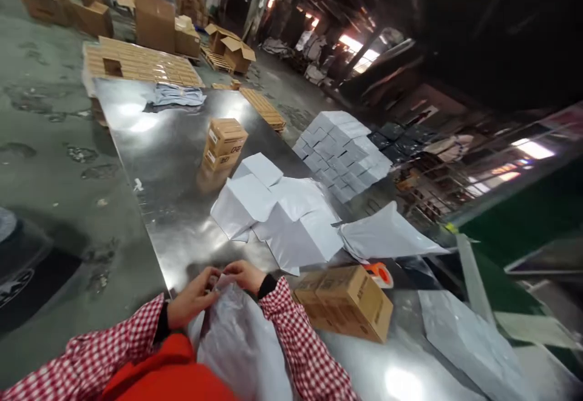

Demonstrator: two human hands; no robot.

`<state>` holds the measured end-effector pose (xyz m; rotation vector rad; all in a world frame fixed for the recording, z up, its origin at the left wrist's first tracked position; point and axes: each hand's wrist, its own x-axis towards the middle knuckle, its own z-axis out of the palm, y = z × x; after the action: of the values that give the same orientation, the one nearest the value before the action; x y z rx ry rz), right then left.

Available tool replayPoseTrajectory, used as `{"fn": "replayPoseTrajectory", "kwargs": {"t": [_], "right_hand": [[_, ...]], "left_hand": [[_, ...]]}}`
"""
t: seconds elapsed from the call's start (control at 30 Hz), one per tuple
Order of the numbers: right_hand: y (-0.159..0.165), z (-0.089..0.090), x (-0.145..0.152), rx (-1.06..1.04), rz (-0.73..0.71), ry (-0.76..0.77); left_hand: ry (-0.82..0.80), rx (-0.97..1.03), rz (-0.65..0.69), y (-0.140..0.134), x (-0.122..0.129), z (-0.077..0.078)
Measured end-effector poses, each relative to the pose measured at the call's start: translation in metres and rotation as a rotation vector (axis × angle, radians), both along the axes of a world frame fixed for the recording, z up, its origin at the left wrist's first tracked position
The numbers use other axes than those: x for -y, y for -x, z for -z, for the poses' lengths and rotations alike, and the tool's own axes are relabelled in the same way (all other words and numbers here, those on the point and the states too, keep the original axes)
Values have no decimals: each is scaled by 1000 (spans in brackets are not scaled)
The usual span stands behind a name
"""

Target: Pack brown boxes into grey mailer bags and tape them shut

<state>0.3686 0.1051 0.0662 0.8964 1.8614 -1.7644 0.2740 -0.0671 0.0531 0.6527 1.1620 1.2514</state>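
Note:
Close to my body, a pale grey plastic mailing bag point(241, 340) hangs at the table's near edge, its top pinched between both hands. My left hand point(195, 296) has its fingers closed on the bag's left upper edge. Beside it, my right hand point(248, 276) grips the same top edge, fingertips almost meeting the left ones. What the bag contains, if anything, cannot be seen. Just ahead lies a heap of white wrapped parcels point(286, 206). To the right of my right forearm stand brown cardboard boxes point(346, 304), with an orange tape dispenser point(380, 274) behind them.
Two stacked small cartons point(225, 143) and a folded bag bundle point(177, 94) sit farther along the metal table point(168, 206). A flat bag point(469, 340) lies at right. Beyond the table rise stacked white parcels point(344, 152), and open cartons point(232, 48) stand on the floor.

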Motion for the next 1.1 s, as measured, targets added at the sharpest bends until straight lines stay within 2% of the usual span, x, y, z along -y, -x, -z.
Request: {"fn": "replayPoseTrajectory", "kwargs": {"t": [0.13,0.33,0.57,0.87,1.0,1.1], "right_hand": [[-8,-1,3,-35,-24,102],[-12,-5,0,-104,-44,99],[-13,-17,2,-147,-115,127],[-15,-20,5,-239,-210,-117],[-16,-26,5,-264,-180,-168],[-18,-28,3,-200,-111,-250]], "left_hand": [[25,-100,-65,-2,-1,6],[31,-119,-106,-5,-4,7],[39,-132,-49,-3,-5,8],[17,-169,-41,-5,-6,6],[5,-125,-47,-1,-5,4],[56,-55,-56,-1,-5,4]]}}
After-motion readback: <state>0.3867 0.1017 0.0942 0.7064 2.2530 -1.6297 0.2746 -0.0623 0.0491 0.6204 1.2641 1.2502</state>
